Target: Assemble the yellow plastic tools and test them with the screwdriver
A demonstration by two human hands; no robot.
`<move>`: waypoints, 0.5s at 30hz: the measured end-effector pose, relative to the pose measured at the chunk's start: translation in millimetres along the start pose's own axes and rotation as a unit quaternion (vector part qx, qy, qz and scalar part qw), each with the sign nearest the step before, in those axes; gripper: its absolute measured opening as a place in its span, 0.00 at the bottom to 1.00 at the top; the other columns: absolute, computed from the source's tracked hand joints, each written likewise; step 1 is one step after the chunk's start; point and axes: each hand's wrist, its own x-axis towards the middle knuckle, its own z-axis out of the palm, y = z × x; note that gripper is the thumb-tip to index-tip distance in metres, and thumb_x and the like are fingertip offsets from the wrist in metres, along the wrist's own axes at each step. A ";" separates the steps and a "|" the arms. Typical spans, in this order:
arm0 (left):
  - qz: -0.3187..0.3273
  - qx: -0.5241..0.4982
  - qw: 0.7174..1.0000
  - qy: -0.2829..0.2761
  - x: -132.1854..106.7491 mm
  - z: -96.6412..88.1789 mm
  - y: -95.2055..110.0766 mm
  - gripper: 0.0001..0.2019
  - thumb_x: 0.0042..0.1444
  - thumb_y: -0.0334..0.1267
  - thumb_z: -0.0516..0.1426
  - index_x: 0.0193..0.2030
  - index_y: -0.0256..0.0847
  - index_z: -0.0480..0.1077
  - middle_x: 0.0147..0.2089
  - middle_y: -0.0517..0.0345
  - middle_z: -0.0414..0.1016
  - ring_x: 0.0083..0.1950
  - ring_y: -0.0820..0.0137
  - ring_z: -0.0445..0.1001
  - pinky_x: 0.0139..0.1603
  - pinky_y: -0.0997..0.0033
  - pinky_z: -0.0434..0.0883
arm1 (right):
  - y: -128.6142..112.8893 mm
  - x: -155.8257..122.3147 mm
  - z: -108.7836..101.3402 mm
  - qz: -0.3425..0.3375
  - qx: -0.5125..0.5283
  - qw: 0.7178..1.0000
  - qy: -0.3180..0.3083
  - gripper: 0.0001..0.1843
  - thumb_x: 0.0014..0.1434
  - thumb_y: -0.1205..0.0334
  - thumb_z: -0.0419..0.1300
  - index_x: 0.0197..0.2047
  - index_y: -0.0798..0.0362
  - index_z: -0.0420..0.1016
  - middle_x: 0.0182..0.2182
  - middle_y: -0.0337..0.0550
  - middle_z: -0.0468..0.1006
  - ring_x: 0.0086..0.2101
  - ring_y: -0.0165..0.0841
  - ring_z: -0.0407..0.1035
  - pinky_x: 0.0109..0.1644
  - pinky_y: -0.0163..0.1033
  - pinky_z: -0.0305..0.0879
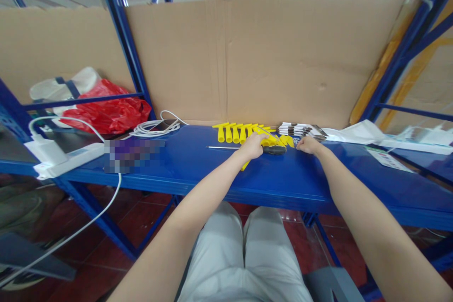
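My left hand (253,146) is closed among yellow plastic pieces, and the end of a yellow piece (245,166) pokes out below it; its fingers are partly hidden. A row of yellow T-shaped plastic pieces (228,134) stands just behind and left of this hand. Beside it lies a screwdriver (274,150) with a black handle, its thin shaft passing leftward behind the wrist. My right hand (307,145) is pinched low over the table, next to small pale bits (296,142) and flat yellow pieces (287,140). Whatever its fingertips hold is too small to see.
White-and-brown packets (295,129) are stacked behind my right hand. A blue metal table (198,165) backs onto a cardboard panel (283,61). Leftward are a coiled white cable (152,128), a power strip (79,158) and a red bag (109,108). A printed card (389,159) lies right.
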 end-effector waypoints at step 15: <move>0.024 0.035 0.999 -0.018 -5.3 -3.1 7.9 0.29 0.53 0.20 0.50 0.61 0.39 0.68 0.58 0.46 0.71 0.59 0.60 0.71 0.63 0.60 0.65 | -65.4 -29.3 9.0 -0.152 0.311 0.937 0.050 0.07 0.47 0.64 0.67 0.23 0.54 0.73 0.26 0.38 0.74 0.31 0.28 0.67 0.41 0.34 0.65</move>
